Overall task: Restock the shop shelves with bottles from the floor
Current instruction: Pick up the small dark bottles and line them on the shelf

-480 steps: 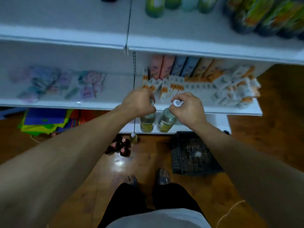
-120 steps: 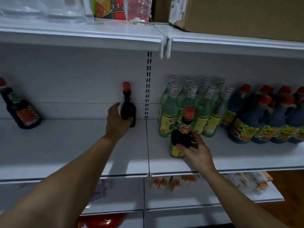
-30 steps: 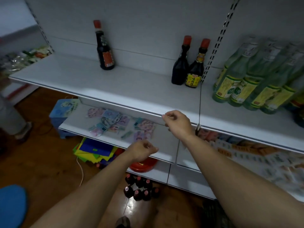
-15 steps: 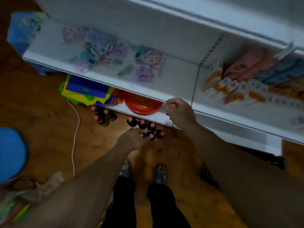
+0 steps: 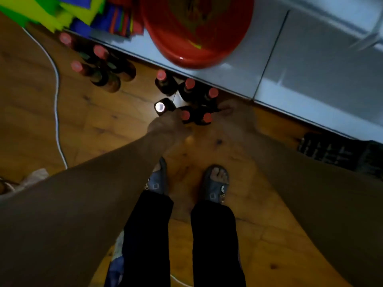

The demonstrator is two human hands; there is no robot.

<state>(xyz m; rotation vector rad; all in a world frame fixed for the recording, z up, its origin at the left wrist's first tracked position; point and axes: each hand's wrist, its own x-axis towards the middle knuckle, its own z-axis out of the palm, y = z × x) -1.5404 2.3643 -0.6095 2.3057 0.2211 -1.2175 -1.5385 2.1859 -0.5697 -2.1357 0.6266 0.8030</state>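
Note:
Several dark bottles with red caps stand on the wooden floor by the shelf base. The nearer cluster (image 5: pixel 189 88) is just ahead of my feet; a second cluster (image 5: pixel 99 65) stands further left. My left hand (image 5: pixel 165 125) is down at the near edge of the nearer cluster, against a front bottle (image 5: pixel 185 115), its fingers hidden under the hand. My right hand (image 5: pixel 234 114) is blurred at the cluster's right side, fingertips at a bottle (image 5: pixel 213 94). A small black object with a bright round spot (image 5: pixel 160 106) sits just above my left hand.
The white bottom shelf (image 5: pixel 310 69) carries a red basin (image 5: pixel 196 38) and a stack of coloured sheets (image 5: pixel 83 13). A white cable (image 5: pixel 57 90) runs along the floor at left. A black crate (image 5: pixel 335 150) is at right. My sandalled feet (image 5: pixel 216 183) stand below the bottles.
I have bent lower and the view has dropped to the floor. Both hands have gone down from the shelf edge to the nearer bottle cluster.

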